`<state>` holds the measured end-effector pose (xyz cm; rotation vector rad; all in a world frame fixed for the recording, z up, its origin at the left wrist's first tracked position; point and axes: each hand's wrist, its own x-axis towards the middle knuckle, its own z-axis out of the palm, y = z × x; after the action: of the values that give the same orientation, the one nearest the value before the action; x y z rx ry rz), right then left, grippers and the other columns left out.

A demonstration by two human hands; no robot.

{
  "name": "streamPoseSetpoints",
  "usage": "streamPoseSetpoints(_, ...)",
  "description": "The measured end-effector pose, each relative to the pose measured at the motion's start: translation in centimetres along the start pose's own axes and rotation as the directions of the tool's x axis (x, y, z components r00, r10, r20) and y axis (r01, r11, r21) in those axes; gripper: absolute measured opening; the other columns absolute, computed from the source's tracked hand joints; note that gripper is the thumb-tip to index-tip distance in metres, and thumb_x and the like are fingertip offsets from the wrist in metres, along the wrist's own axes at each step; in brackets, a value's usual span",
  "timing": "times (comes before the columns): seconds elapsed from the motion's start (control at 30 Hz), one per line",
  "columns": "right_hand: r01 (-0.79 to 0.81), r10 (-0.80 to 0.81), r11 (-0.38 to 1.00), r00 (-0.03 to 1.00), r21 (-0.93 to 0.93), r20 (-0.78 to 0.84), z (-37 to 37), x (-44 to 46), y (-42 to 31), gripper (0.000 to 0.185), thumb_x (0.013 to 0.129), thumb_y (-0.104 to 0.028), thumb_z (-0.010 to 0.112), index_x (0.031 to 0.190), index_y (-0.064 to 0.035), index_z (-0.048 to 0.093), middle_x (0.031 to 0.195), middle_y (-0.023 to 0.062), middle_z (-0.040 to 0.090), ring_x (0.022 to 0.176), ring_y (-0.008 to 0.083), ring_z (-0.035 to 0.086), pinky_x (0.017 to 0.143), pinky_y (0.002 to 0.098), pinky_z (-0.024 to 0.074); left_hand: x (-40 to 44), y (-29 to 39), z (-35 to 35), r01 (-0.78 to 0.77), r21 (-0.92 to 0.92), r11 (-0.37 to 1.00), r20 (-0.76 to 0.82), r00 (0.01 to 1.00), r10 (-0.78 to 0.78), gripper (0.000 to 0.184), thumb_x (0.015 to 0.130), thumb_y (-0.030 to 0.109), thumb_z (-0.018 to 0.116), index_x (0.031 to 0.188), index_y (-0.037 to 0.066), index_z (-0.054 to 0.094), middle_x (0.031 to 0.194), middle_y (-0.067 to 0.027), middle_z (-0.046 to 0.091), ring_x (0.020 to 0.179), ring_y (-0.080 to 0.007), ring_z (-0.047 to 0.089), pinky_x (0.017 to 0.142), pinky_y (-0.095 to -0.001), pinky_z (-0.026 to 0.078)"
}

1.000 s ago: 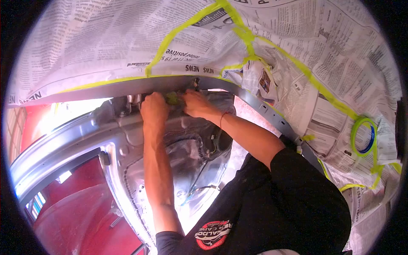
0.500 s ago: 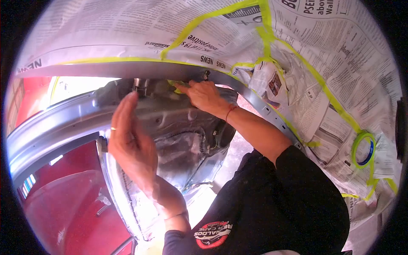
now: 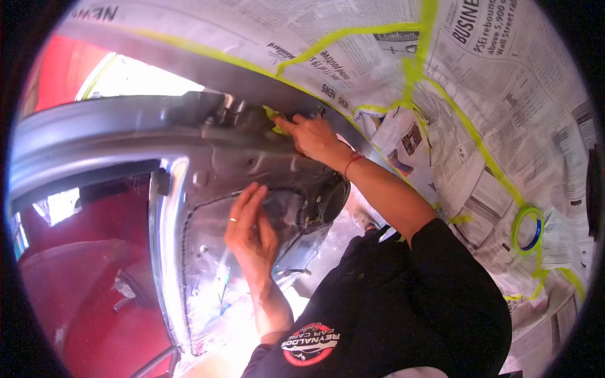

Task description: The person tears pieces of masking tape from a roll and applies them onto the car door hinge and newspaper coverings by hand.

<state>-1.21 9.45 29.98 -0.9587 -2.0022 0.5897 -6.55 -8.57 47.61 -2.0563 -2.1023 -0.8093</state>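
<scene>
Yellow-green piece: the yellow-green piece (image 3: 270, 114) is seen at the upper edge of the door (image 3: 220, 148), just beside the metal fittings (image 3: 236, 109); it is partly covered by fingertips.
Right grip: the piece is touched by the extended fingers of the right hand (image 3: 315, 139); whether it is pinched or only pressed cannot be told.
Left grip: the left hand (image 3: 251, 232) is raised over the door's inner panel, its fingers loosely bent and spread from the thumb; nothing is seen to be held.
Nearer hand: contact is made by the right; from the left fingertips the piece lies toward the door's upper edge and slightly right, well apart.
Long axis: the visible part is slanted from upper left to lower right; its full run is hidden.
Masked side: newspaper (image 3: 353, 69) is spread beyond that edge, and a tape roll (image 3: 517, 234) is seen against it, toward the right.
</scene>
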Motion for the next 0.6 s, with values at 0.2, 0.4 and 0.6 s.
streamPoseSetpoints(0.2, -0.009, 0.009, 1.0, 1.0, 0.002, 0.002, -0.7, 0.2, -1.1, 0.058, 0.078, -0.006, 0.054, 0.134, -0.0226, 0.051, 0.091, 0.0141, 0.061, 0.073, 0.0372, 0.063, 0.066, 0.0474, 0.0523, -3.6, -1.1, 1.3, -0.027, -0.157, 0.987, 0.091, 0.995, 0.042, 0.033, 0.079, -0.011, 0.053, 0.104, 0.004, 0.069, 0.11, -0.0147, 0.066, 0.099, -0.0274, 0.065, 0.084, -0.0313, 0.05)
streamPoseSetpoints(0.4, -0.047, 0.091, 0.988, 0.949, 0.148, -0.302, -6.2, -4.5, -4.2, 0.046, 0.08, -0.005, 0.058, 0.126, -0.0105, 0.056, 0.094, 0.016, 0.062, 0.082, 0.0355, 0.063, 0.071, 0.0443, 0.0518, -5.7, -2.5, 3.0, 0.048, -0.42, 0.906, 0.167, 0.986, 0.025, 0.025, 0.085, -0.005, 0.056, 0.106, 0.002, 0.067, 0.11, -0.0144, 0.066, 0.096, -0.0258, 0.066, 0.084, -0.0304, 0.05)
streamPoseSetpoints(0.6, -0.239, 0.228, 0.971, 0.875, 0.03, -0.426, -18.6, -16.7, -10.1, 0.025, 0.085, -0.005, 0.06, 0.109, -0.0021, 0.066, 0.08, 0.015, 0.063, 0.068, 0.027, 0.063, 0.061, 0.037, 0.0495, -7.4, -3.7, 6.7, 0.247, -0.648, 0.72, 0.38, 0.925, 0.026, 0.026, 0.09, 0.004, 0.057, 0.114, 0.0, 0.063, 0.106, -0.0132, 0.067, 0.095, -0.021, 0.066, 0.085, -0.0305, 0.049)
